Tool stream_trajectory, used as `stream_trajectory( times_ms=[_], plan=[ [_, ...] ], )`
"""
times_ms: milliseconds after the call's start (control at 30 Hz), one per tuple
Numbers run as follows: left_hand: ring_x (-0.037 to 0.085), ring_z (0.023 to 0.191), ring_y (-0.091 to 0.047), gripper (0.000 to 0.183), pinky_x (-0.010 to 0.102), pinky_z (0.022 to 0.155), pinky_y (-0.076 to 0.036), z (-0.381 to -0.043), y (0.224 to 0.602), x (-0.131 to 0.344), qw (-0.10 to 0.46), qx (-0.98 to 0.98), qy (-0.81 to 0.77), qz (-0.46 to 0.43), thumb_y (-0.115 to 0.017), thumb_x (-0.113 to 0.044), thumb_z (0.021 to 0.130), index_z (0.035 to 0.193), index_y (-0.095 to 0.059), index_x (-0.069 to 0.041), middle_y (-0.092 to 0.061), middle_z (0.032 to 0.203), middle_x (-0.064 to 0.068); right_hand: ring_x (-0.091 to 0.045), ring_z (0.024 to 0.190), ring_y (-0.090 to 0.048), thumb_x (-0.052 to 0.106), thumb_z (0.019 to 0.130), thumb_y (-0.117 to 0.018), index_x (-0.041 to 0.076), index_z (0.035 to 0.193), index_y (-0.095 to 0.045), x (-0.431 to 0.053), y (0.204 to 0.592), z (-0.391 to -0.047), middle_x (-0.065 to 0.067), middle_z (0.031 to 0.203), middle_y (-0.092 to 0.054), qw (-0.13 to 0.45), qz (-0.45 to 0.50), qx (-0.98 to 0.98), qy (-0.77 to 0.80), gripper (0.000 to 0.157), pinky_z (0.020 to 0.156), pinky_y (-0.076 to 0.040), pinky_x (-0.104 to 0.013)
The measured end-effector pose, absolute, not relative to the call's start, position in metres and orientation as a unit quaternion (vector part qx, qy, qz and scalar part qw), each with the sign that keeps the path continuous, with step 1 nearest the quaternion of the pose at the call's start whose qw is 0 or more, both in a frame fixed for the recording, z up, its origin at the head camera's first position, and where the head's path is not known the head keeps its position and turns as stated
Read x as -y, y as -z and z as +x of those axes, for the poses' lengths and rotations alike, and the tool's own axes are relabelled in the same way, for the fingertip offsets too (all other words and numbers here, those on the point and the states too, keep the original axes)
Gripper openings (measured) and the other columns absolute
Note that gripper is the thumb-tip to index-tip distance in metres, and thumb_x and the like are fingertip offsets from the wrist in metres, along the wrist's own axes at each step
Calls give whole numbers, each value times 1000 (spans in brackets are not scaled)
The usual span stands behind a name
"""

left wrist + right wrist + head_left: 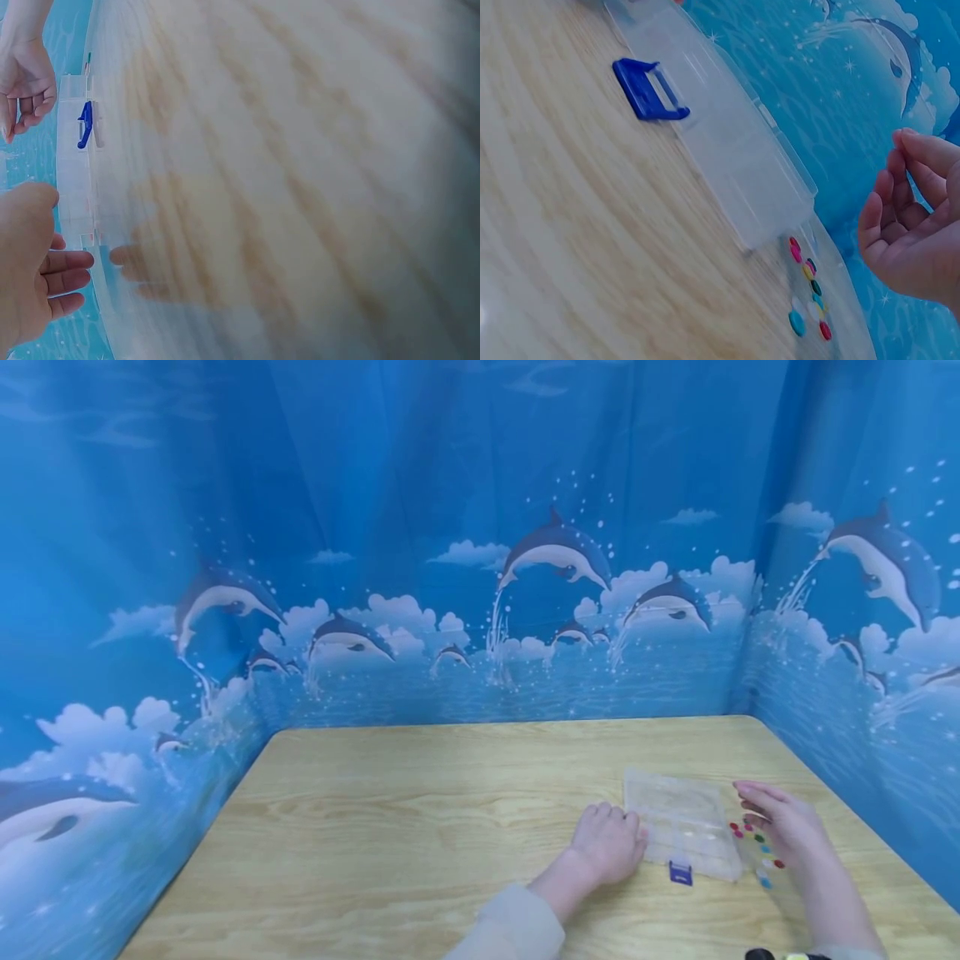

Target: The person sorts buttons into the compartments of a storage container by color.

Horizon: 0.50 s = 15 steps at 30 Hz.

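A clear plastic compartment box (693, 814) with a blue latch (680, 872) lies with its lid raised on the right side of the table. My left hand (606, 843) is at the box's left edge, its fingers loosely bent beside the corner in the left wrist view. Small coloured buttons (765, 850) are scattered right of the box. Above them hovers my right hand (791, 827). Its thumb and forefinger tips come together in the right wrist view, fingers (889, 199) bent; whether something small sits between them is hidden.
The wood-grain table (420, 827) carries the box and buttons. A dark round object (759, 954) shows at the bottom edge, partly cut off. Blue dolphin-print curtains (450, 527) surround the table's back and sides.
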<state>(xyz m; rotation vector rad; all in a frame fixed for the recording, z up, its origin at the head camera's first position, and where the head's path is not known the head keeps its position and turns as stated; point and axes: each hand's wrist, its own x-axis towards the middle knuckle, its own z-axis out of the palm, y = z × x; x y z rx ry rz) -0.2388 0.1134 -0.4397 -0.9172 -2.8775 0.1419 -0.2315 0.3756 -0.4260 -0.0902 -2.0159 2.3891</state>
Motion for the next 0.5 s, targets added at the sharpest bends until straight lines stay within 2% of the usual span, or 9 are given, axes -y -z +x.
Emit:
stream_trajectory(
  times_ms=[267, 500],
  plan=[
    [8, 93, -50, 38, 25, 87, -39, -238, 439, -113, 60, 951, -40, -300, -28, -47, 99, 112, -53, -22, -57, 100, -7, -1, 77, -55, 13, 94, -55, 27, 83, -73, -392, 426, -230, 16, 85, -62, 5, -51, 632, -773, 25, 69, -47, -18],
    [7, 88, -49, 36, 24, 83, -39, -241, 440, -112, 69, 951, -43, -298, -29, -47, 98, 108, -54, -23, -56, 95, -8, 1, 78, -55, 20, 92, -59, 29, 84, -72, -402, 427, -232, 19, 85, -61, 12, -82, 645, -760, 17, 68, -48, -17]
  ],
)
